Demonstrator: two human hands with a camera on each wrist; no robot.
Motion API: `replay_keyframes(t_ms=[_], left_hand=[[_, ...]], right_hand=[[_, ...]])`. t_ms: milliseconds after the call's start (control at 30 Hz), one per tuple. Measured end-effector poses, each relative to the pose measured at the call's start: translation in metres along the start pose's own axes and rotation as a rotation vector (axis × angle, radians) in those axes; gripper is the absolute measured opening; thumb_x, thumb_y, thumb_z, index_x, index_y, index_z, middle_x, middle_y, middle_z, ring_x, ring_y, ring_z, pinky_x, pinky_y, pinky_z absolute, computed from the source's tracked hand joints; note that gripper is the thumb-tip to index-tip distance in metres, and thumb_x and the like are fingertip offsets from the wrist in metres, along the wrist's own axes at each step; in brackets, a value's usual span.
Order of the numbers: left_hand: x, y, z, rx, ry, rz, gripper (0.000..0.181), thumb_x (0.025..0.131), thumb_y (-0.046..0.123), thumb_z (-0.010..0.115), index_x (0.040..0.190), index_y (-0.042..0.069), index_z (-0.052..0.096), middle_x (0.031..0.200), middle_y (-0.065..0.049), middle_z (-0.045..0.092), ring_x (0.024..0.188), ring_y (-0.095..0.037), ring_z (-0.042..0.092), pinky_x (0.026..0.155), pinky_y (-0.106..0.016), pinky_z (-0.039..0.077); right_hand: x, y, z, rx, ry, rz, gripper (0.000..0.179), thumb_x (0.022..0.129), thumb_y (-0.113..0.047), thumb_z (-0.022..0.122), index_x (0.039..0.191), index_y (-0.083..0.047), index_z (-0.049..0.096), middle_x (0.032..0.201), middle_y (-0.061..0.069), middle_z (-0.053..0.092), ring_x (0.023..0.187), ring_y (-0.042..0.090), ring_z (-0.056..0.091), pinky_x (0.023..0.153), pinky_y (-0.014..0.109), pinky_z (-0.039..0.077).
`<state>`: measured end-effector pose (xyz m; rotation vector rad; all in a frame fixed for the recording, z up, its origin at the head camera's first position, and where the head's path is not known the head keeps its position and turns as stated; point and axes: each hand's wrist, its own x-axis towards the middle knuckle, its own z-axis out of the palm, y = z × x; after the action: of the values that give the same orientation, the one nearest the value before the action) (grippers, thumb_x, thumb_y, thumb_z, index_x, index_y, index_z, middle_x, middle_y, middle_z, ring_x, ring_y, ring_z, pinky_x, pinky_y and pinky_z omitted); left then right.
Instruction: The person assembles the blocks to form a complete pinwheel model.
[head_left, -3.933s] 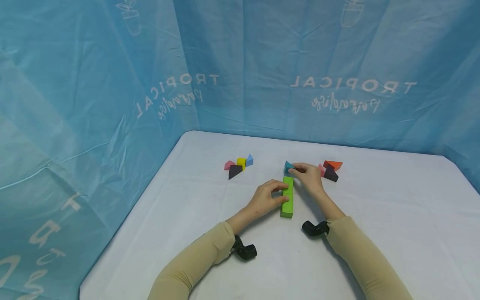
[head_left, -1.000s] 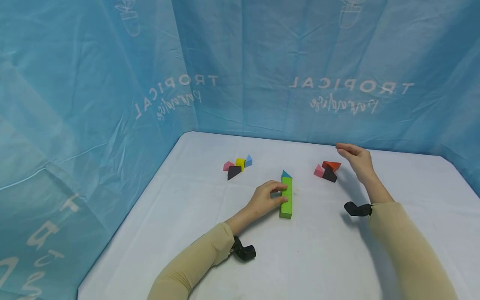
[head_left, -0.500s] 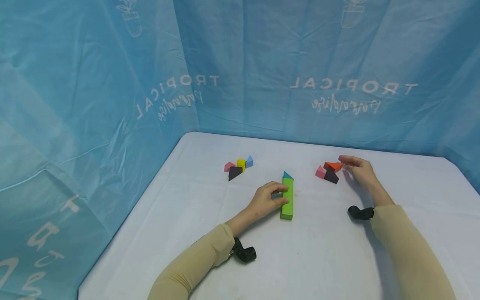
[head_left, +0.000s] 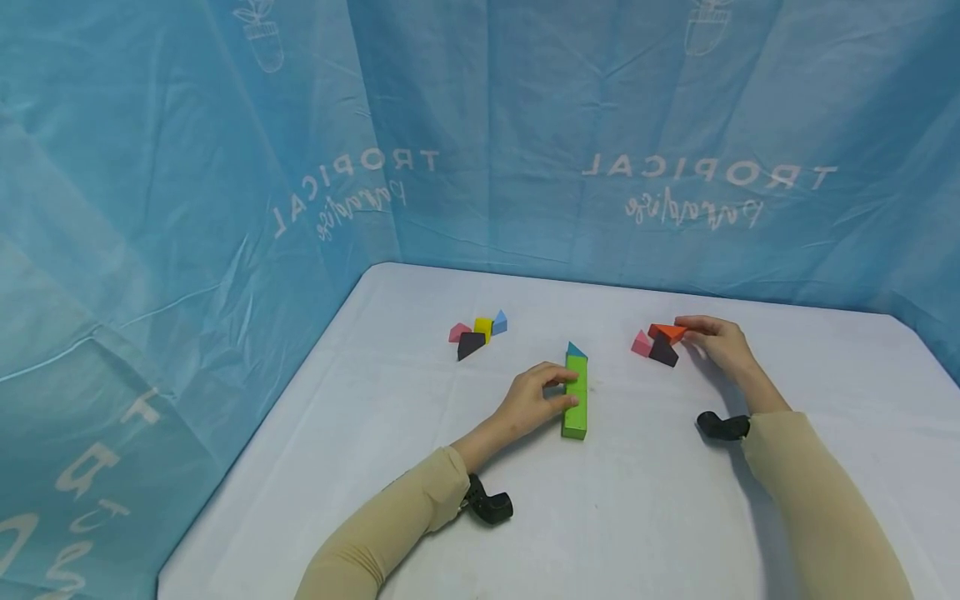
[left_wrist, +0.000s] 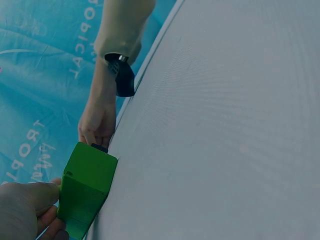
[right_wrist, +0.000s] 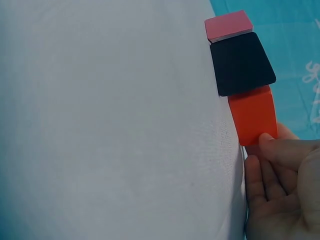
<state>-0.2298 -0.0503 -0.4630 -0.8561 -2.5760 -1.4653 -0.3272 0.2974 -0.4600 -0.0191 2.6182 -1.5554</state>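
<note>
Two green blocks point(head_left: 575, 392) lie end to end in a row, with a teal triangular block point(head_left: 575, 350) at the far end. My left hand point(head_left: 531, 395) rests on this row from the left, thumb and index finger spread apart along it; in the left wrist view its fingertips touch the side of a green block point(left_wrist: 86, 185). My right hand point(head_left: 722, 343) pinches the right end of an orange triangular block point(head_left: 667, 332), thumb point(right_wrist: 269, 142) on its face. A black block point(right_wrist: 242, 65) and a pink block point(right_wrist: 230, 26) sit beside the orange one.
Left of the row is a second cluster: a pink block point(head_left: 459, 332), a yellow block point(head_left: 483, 326), a light blue triangular block point(head_left: 500, 322) and a black block point(head_left: 471, 344). A blue curtain point(head_left: 510, 125) hangs along the back of the white table point(head_left: 645, 517).
The right hand let go of the teal block at the row's far end, moved right, then lowered onto the orange block's right end. The left hand has stayed at the green blocks.
</note>
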Motion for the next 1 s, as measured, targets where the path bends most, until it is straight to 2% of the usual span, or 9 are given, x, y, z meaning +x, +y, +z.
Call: replay_keyframes(t_ms=[267,600,833,1000], left_hand=[[0.0003,0.0006,0.0,0.011,0.001,-0.002,0.035,0.085,0.019,0.073,0.117,0.007,0.064,0.115,-0.002,0.061,0.109,-0.015,0.057,0.093,-0.017,0.043],[-0.0004,0.0011,0.0004,0.012,0.003,-0.008,0.035,0.085,0.02,0.073,0.117,0.008,0.064,0.114,-0.002,0.061,0.108,-0.014,0.057,0.092,-0.017,0.044],[-0.0011,0.0005,0.0003,0.009,0.007,0.0,0.035,0.084,0.018,0.073,0.117,0.007,0.064,0.114,-0.003,0.061,0.108,-0.015,0.057,0.092,-0.017,0.044],[-0.0012,0.0005,0.0,0.013,0.005,0.002,0.035,0.084,0.019,0.073,0.117,0.007,0.064,0.114,-0.003,0.061,0.108,-0.014,0.057,0.092,-0.017,0.044]], right_hand=[[-0.0004,0.0018,0.0004,-0.029,0.032,-0.033,0.038,0.1,-0.021,0.05,0.13,0.002,0.054,0.138,0.024,0.042,0.129,0.039,0.029,0.104,0.055,0.028],[-0.0023,0.0005,0.0033,-0.061,0.066,-0.023,0.035,0.1,-0.018,0.049,0.127,0.003,0.055,0.131,0.024,0.047,0.122,0.037,0.035,0.091,0.038,0.038],[-0.0032,-0.0015,0.0016,-0.023,0.087,-0.02,0.037,0.099,-0.022,0.05,0.127,0.003,0.055,0.132,0.023,0.047,0.118,0.033,0.037,0.083,0.029,0.04],[-0.0029,-0.0006,-0.0003,-0.028,0.131,0.004,0.04,0.099,-0.024,0.051,0.129,0.002,0.054,0.132,0.021,0.047,0.116,0.029,0.039,0.086,0.031,0.041]])
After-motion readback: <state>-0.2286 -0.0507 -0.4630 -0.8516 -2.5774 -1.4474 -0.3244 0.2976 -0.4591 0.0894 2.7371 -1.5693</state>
